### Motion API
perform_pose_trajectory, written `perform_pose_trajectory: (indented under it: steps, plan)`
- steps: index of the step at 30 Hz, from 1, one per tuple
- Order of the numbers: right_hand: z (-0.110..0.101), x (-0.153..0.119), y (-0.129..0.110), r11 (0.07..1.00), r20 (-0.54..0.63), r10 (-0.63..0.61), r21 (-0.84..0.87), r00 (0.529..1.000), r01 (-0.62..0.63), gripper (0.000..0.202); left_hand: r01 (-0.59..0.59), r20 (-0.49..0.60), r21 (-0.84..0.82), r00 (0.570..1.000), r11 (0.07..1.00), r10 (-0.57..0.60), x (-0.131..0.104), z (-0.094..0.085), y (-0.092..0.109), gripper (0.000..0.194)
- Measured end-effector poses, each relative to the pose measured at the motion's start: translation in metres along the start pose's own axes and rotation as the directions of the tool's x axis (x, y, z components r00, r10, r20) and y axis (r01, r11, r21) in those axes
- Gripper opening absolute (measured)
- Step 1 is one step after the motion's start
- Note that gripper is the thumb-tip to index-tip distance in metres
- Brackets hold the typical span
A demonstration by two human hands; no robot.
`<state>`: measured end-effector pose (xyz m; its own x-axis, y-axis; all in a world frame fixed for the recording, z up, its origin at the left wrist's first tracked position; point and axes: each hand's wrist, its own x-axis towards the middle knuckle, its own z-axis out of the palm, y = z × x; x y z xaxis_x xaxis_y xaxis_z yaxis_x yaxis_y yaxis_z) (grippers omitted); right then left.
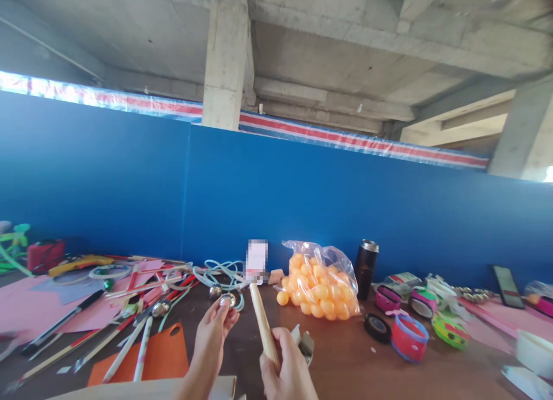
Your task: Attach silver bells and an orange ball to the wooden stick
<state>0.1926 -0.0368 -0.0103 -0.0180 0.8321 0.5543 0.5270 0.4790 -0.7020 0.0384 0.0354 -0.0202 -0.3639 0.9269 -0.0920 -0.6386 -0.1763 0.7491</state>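
Between the thumb and fingers of my left hand (216, 325) is a shiny silver ball (227, 300). A second silver ball (215, 292) lies just behind it on the table, beside a coiled pale-blue cord (220, 269). My right hand (285, 360) is wrapped round a light wooden stick (262, 322), which points up and away. Past the stick's far end is a small pale card (257, 259), partly blurred. To the right of the stick, a clear bag of orange balls (322, 285) rests on the table, with one loose orange ball (282, 298) at its left side.
Sticks, pens and pink paper (26, 311) crowd the left, with an orange sheet (159, 354) nearer. A black bottle (366, 270), a tape roll (377, 328), a red-blue ring (409, 338), a phone (508, 286) and a white bowl (534, 354) stand right. A blue partition (324, 198) rises behind.
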Motion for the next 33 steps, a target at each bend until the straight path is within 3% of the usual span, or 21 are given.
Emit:
perform_pose_trajectory:
  steps: [4, 9, 14, 33]
  plan:
    - [0.000, -0.005, 0.003, 0.992, 0.077, -0.046, -0.115, 0.996, 0.055, 0.030, -0.011, -0.001, 0.001, 1.000, 1.000, 0.011, -0.002, 0.000, 0.001, 0.014]
    - [-0.001, -0.006, -0.001, 0.990, 0.009, -0.073, -0.119, 0.997, 0.073, 0.037, -0.006, -0.033, 0.021, 0.999, 1.000, 0.007, -0.006, 0.005, 0.005, 0.010]
    - [0.001, -0.007, -0.004, 0.987, 0.053, -0.068, -0.144, 0.996, 0.075, 0.037, -0.006, -0.023, 0.048, 1.000, 0.999, 0.007, -0.005, 0.003, 0.003, 0.013]
    - [-0.002, -0.009, -0.013, 0.988, 0.032, -0.038, -0.147, 0.999, 0.042, 0.036, -0.053, 0.018, 0.127, 0.999, 0.990, 0.052, -0.004, -0.004, -0.001, 0.021]
